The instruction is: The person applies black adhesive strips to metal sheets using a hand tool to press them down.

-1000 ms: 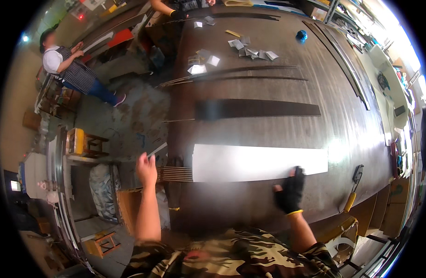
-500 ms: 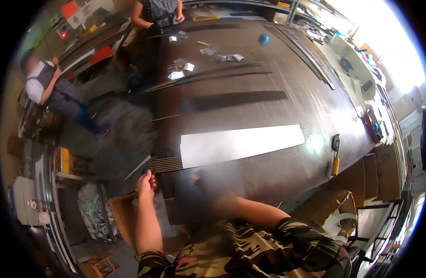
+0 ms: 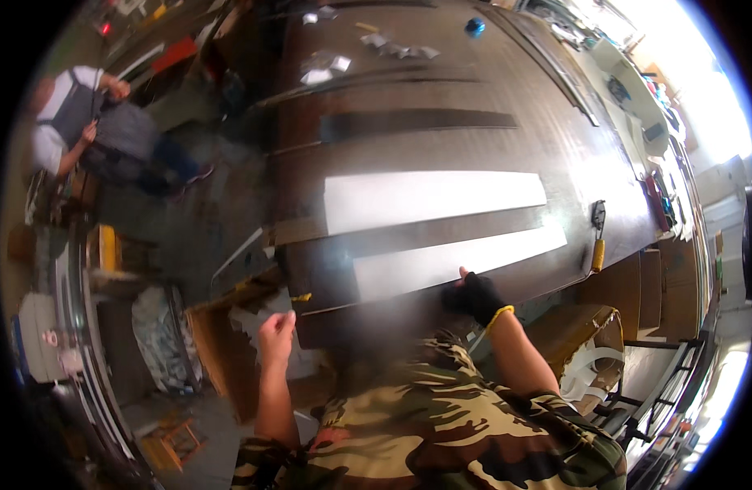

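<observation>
My left hand [image 3: 276,336], bare, is just off the table's near left corner with its fingertips pinched together. A thin brown rod or edge [image 3: 331,309] runs along the table from beside those fingertips; whether they grip it is too fine to tell. My right hand [image 3: 476,297], in a black glove with bare thumb tip, is closed at the near edge of a long white tapered sheet [image 3: 466,260], the thumb over it. A blur hides the left end of this sheet. Beyond it lies a second white tapered sheet [image 3: 433,198], flat on the dark table [image 3: 555,147].
Yellow-handled pliers [image 3: 598,241] lie at the table's right. Farther back are a dark strip [image 3: 421,123], small shiny scraps [image 3: 335,65] and a blue ball-shaped thing [image 3: 475,27]. An open cardboard box [image 3: 220,359] stands below my left side. A person [image 3: 106,122] stands at the left.
A second white sheet now shows at the near side by my right hand, which has moved right. The row of thin rods is no longer visible. The view has tilted downward.
</observation>
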A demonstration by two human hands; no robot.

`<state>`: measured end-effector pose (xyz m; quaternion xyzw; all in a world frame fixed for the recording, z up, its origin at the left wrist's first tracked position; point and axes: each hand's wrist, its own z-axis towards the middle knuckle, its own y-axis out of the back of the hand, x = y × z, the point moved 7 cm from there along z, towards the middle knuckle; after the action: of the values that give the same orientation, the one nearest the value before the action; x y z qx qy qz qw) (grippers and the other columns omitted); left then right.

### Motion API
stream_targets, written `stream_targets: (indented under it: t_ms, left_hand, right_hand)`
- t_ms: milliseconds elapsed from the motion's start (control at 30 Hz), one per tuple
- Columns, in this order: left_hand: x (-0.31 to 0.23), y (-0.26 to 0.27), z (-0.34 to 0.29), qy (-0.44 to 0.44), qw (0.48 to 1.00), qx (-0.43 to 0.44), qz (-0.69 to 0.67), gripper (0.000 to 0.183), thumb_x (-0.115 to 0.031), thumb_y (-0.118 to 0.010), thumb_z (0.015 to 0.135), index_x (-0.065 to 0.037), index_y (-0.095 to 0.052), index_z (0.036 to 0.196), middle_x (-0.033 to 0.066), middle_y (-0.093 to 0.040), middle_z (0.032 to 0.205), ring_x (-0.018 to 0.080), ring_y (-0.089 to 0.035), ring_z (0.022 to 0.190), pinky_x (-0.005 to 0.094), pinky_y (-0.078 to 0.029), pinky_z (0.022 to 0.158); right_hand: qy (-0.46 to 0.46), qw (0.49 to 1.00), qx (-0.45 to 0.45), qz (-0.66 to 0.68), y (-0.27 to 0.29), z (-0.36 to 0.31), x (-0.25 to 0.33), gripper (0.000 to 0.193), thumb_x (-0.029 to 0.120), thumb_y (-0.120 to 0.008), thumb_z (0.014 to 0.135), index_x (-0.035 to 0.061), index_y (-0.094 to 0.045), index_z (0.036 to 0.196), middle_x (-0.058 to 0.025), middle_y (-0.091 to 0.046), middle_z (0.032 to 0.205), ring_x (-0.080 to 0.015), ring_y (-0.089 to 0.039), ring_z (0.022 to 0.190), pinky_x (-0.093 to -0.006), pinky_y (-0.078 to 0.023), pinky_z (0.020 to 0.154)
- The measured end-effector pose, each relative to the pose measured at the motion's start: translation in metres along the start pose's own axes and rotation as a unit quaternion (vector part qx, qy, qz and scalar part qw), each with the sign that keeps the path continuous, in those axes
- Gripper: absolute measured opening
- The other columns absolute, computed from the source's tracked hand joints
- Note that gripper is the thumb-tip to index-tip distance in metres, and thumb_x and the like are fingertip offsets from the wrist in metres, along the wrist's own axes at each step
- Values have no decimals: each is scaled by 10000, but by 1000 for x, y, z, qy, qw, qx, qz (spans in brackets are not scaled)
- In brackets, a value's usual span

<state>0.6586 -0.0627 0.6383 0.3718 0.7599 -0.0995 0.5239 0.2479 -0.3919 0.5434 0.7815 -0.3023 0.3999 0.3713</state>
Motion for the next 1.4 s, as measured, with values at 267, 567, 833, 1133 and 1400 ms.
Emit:
stream_targets:
  t_ms: [267, 567, 833, 1133, 1400]
  left_hand:
    - [-104, -48, -38, -375, 859, 17, 348, 294, -212, -827, 750, -62, -665, 943, 78, -623, 930, 313, -634, 865, 424, -517, 709]
    - [-79, -84, -8, -395, 838, 110, 361, 147, -60, -792, 737, -26, -650, 757, 88, -611, 815, 315, -617, 838, 428, -505, 718]
    - [-82, -83, -3, -352, 857, 112, 359, 156, -82, -811, 726, -47, -660, 745, 80, -631, 791, 308, -624, 835, 427, -502, 716]
    - [-87, -88, -7, -328, 854, 113, 388, 155, -106, -794, 723, -57, -647, 739, 87, -631, 813, 327, -613, 873, 444, -500, 744]
    - [-92, -95, -5, -275, 860, 140, 406, 135, -140, -779, 695, -51, -686, 735, 94, -622, 744, 276, -622, 754, 389, -500, 704]
  right_hand:
    - [263, 888, 51, -374, -63, -53, 224, 376, 376, -815, 727, 95, -639, 906, -109, -663, 764, -328, -663, 740, -426, -523, 671]
    - [226, 804, 246, -493, -193, -40, 226, 163, 254, -645, 823, 154, -720, 928, -92, -711, 971, -318, -668, 953, -429, -533, 835]
    - [269, 765, 266, -521, -198, -33, 224, 148, 192, -614, 830, 142, -754, 831, -108, -731, 924, -304, -693, 893, -418, -552, 806]
    - [364, 806, 200, -423, -96, 9, 176, 118, 146, -571, 872, 64, -650, 841, -135, -668, 801, -322, -665, 734, -398, -527, 639]
    - [-55, 736, -440, -512, 552, -191, -37, 220, 279, -517, 929, 104, -651, 941, -139, -652, 890, -343, -637, 824, -442, -524, 833]
